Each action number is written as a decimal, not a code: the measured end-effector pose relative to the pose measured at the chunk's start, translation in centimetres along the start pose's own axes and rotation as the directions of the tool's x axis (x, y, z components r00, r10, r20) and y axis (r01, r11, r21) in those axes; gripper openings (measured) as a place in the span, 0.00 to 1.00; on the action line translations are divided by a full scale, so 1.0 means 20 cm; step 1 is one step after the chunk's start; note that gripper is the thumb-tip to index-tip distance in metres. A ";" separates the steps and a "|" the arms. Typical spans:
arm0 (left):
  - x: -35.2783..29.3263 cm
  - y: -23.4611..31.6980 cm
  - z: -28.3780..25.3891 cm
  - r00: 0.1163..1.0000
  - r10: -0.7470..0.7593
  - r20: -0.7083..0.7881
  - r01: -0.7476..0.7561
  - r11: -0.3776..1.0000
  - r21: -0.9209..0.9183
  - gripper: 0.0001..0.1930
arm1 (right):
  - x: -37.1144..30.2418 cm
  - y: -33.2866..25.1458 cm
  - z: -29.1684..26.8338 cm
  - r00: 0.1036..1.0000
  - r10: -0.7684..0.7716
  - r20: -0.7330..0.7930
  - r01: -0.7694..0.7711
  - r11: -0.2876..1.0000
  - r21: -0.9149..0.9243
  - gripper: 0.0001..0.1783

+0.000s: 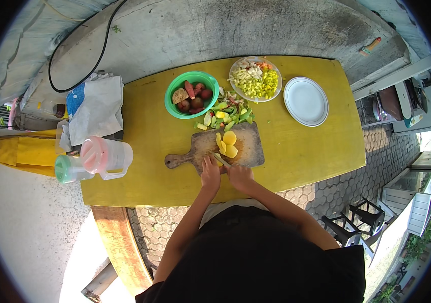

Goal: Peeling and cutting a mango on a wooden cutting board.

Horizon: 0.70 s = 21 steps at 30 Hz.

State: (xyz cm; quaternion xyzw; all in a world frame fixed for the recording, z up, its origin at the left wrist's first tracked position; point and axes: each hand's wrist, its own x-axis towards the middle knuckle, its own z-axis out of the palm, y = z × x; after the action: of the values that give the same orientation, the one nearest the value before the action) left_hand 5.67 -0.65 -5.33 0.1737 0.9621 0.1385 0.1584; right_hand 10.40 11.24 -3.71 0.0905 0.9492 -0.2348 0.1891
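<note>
A wooden cutting board (252,137) with a handle on its left lies in front of me on the table. My right hand (239,175) is closed around a knife (221,160), its blade slanting up and left toward my other hand. With bent fingers, my left hand (210,173) presses a small yellow piece (219,163) to the board beside the blade; the fingers partly hide it. Several flat yellow slices (230,151) lie just beyond the knife. Behind the board is a heap of green and yellow peelings (230,112).
A green bowl (170,107) holds reddish roots and round brownish produce. A plate (233,92) carries diced yellow-green, white and orange pieces; right of it lies a white plate (306,101). Pink-lidded (119,154) and green-lidded pitchers (69,169) stand left on the yellow table (306,151). A wall rises behind.
</note>
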 end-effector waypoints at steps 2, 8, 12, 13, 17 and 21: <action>0.03 -0.02 0.01 1.000 0.031 -0.004 -0.030 0.999 0.031 0.33 | -0.02 -0.01 -0.03 1.000 0.013 -0.004 -0.012 1.000 0.009 0.28; 0.00 0.00 0.02 0.999 0.027 -0.028 -0.027 1.000 0.005 0.29 | 0.00 0.02 0.00 0.996 0.087 0.021 -0.089 0.993 0.073 0.30; -0.03 -0.05 0.01 0.993 0.073 -0.095 -0.073 0.997 -0.005 0.28 | -0.02 0.06 -0.02 0.987 0.143 0.078 -0.154 0.976 0.156 0.29; -0.02 -0.07 -0.01 0.988 0.129 -0.091 -0.134 0.990 -0.051 0.28 | 0.00 0.10 0.02 0.987 0.141 0.076 -0.152 0.976 0.157 0.29; -0.01 -0.10 -0.16 0.975 0.209 -0.069 -0.218 0.963 -0.158 0.31 | 0.03 0.19 0.00 0.908 0.161 0.387 -0.365 0.760 0.538 0.31; -0.04 -0.16 -0.11 0.927 0.163 -0.339 -0.216 0.968 -0.126 0.31 | -0.01 0.17 -0.07 0.848 0.133 0.513 -0.477 0.614 0.629 0.32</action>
State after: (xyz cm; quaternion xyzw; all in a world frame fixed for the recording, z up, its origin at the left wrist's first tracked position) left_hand 4.70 -4.31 -4.25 0.2273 0.9393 0.2570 -0.0035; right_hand 11.01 14.81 -3.96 0.2708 0.6776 -0.5737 0.3721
